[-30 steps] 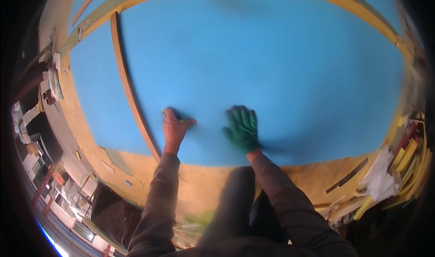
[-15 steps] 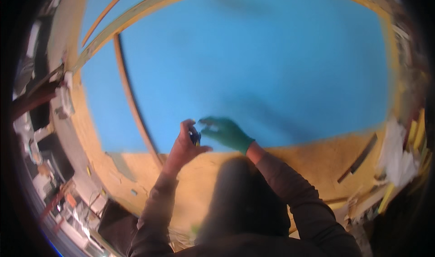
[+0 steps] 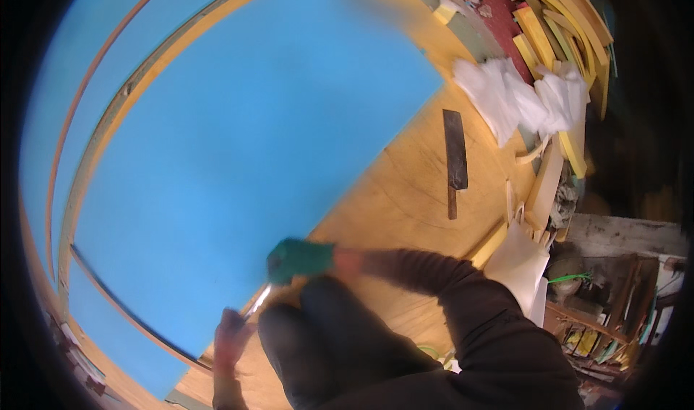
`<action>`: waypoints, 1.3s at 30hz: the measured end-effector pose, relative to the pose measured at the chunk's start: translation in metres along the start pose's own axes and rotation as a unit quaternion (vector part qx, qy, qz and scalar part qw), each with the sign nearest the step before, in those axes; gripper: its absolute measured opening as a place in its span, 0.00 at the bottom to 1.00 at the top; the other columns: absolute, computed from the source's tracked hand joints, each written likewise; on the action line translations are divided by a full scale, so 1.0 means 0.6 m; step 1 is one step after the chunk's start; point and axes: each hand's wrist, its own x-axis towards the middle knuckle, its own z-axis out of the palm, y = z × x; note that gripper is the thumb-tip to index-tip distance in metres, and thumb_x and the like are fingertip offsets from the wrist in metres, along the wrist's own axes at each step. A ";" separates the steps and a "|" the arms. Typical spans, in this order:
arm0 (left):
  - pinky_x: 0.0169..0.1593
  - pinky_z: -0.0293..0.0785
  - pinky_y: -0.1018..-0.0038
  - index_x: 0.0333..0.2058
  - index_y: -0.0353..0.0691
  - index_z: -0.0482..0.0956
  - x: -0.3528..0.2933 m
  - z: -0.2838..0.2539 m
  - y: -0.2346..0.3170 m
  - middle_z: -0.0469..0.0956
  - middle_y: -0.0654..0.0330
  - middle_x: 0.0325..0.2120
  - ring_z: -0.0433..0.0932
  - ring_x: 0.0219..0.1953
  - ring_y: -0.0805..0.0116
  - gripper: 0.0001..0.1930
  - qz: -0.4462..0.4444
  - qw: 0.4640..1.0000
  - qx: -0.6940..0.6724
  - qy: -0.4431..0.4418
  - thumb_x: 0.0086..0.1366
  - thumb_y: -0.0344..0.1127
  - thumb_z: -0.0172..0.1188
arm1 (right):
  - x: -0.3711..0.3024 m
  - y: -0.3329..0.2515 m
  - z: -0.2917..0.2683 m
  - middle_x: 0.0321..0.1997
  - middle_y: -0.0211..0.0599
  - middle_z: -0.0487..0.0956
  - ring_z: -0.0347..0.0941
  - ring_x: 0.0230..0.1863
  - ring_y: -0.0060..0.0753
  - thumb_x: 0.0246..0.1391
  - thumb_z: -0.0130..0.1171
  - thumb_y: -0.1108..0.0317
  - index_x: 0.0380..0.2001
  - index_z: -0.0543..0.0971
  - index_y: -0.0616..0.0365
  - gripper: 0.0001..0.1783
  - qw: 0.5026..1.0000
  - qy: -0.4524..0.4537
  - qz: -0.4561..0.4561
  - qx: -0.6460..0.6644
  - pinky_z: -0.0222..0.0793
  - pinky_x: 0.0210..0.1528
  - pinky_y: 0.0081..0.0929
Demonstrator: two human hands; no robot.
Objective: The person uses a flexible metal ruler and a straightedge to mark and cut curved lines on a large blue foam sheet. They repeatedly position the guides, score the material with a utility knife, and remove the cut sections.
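My right hand [image 3: 298,260], in a green glove, is closed at the near edge of a large blue sheet [image 3: 210,121]. A pale narrow strip [image 3: 258,299] runs from it down towards my bare left hand [image 3: 231,335]; it looks like a tape measure's blade. My left hand is curled and blurred close to the same edge. The dark case seen in it earlier is hidden now. My knees come between the hands and the wooden board [image 3: 390,215] under the sheet.
A broad dark blade with a handle [image 3: 455,157] lies on the board to the right. Beyond it are crumpled white plastic [image 3: 517,95] and several yellow strips [image 3: 535,37]. A thin wooden strip [image 3: 134,312] crosses the sheet at left. Clutter [image 3: 593,330] fills the lower right.
The view has swung to the right, bringing the dark blade and yellow strips further in. My hands have moved apart, and a pale strip now shows between them.
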 end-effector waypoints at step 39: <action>0.21 0.62 0.79 0.30 0.38 0.81 -0.043 -0.163 -0.251 0.74 0.69 0.21 0.69 0.20 0.83 0.08 0.001 0.984 -0.091 0.153 0.67 0.31 0.70 | 0.055 0.204 -0.066 0.40 0.36 0.86 0.84 0.39 0.36 0.67 0.64 0.59 0.42 0.83 0.55 0.11 0.790 0.502 -0.048 0.348 0.84 0.44 0.38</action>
